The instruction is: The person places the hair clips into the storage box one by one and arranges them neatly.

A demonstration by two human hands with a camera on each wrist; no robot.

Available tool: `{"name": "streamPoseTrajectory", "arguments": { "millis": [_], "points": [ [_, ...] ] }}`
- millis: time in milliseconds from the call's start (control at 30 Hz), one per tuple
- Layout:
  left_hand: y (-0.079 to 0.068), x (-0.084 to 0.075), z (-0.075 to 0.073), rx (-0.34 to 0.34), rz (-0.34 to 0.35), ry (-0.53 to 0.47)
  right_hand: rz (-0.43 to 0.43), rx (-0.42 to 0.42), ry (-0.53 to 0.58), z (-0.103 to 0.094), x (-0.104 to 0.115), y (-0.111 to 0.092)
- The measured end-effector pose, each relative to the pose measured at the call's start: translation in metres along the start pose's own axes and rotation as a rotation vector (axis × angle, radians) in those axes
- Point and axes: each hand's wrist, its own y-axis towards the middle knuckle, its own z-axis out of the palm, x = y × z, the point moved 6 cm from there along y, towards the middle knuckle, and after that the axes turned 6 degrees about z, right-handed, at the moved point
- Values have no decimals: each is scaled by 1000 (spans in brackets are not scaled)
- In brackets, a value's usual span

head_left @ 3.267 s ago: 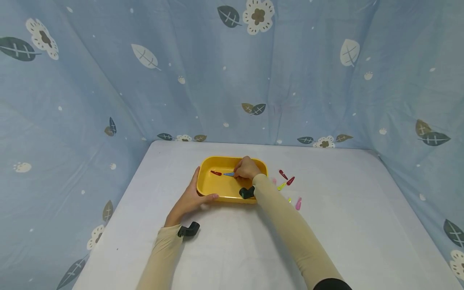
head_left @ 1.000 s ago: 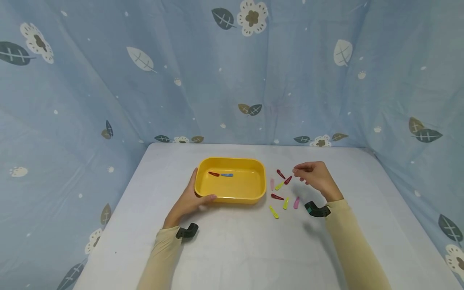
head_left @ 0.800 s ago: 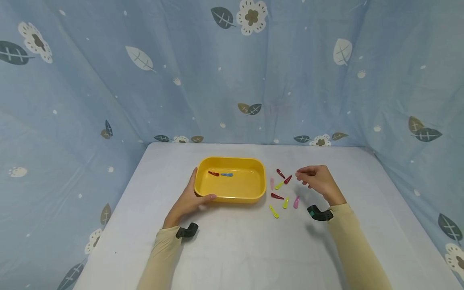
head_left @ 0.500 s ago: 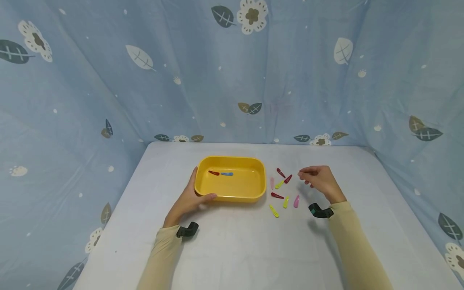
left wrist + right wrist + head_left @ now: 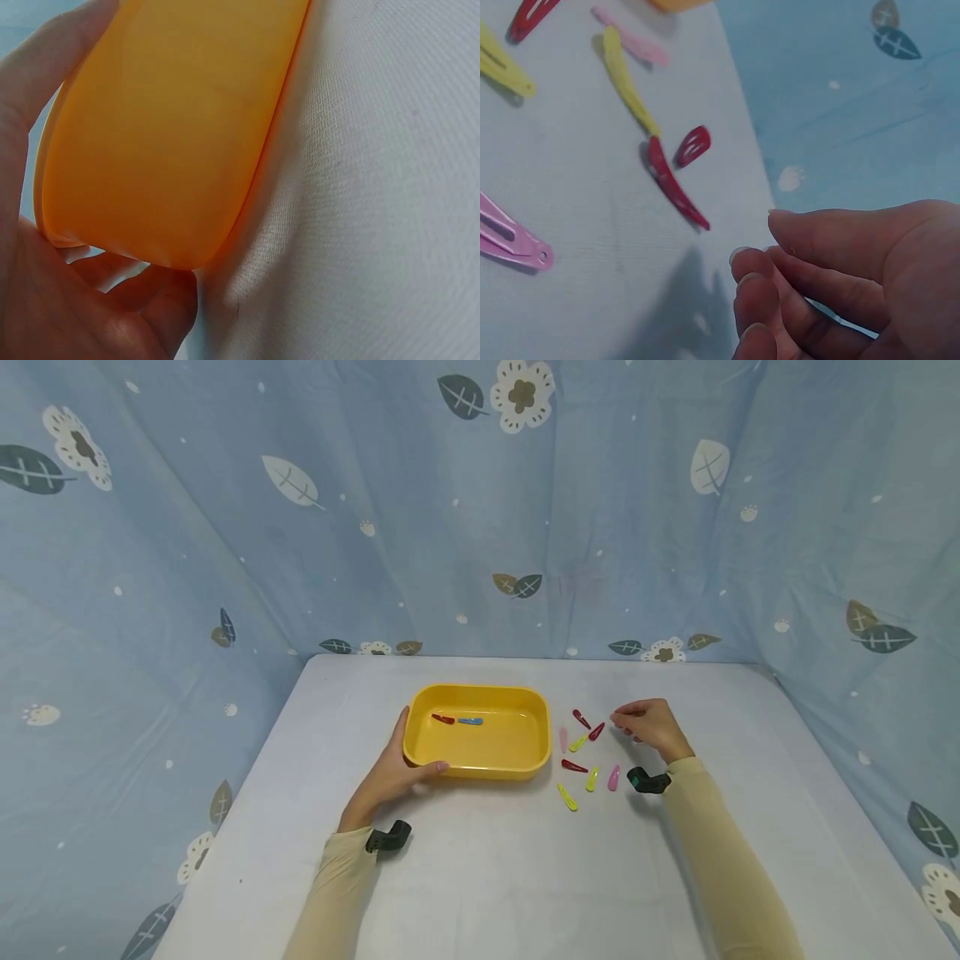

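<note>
L hand (image 5: 388, 778) grips yellow tray (image 5: 487, 746) at one end, prob. to steady it; R hand (image 5: 651, 725), loose & empty, hovers nr red snap clip (image 5: 597, 732).

The right hand (image 5: 651, 727) hovers just right of the scattered hair clips (image 5: 592, 779), with open worktop (image 5: 757, 793) to its right. At worktop level, a red clip (image 5: 596, 732) and a yellow clip (image 5: 577, 743) end to end, then a pale pink clip (image 5: 563, 740), lie between it and the yellow tray (image 5: 487, 772); above them the way is free over the tray's right wall. The left hand (image 5: 390, 781) obstructs the tray's left end. A curtain (image 5: 645, 543) bars the far side.
</note>
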Motion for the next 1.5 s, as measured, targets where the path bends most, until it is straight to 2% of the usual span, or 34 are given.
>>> {"name": "streamPoseTrajectory", "arguments": {
  "millis": [267, 633, 1067, 1500],
  "points": [
    [-1, 1, 0, 1, -4, 5, 19, 19, -55, 11, -3, 12],
    [-1, 1, 0, 0, -10, 21, 23, 16, -108, 16, 0, 10],
    [0, 2, 0, -4, 7, 14, 31, 14, -114, 18, 1, 10],
    [-1, 2, 0, 1, -4, 14, 20, 4, -101, 20, 0, 12]
  ]
}}
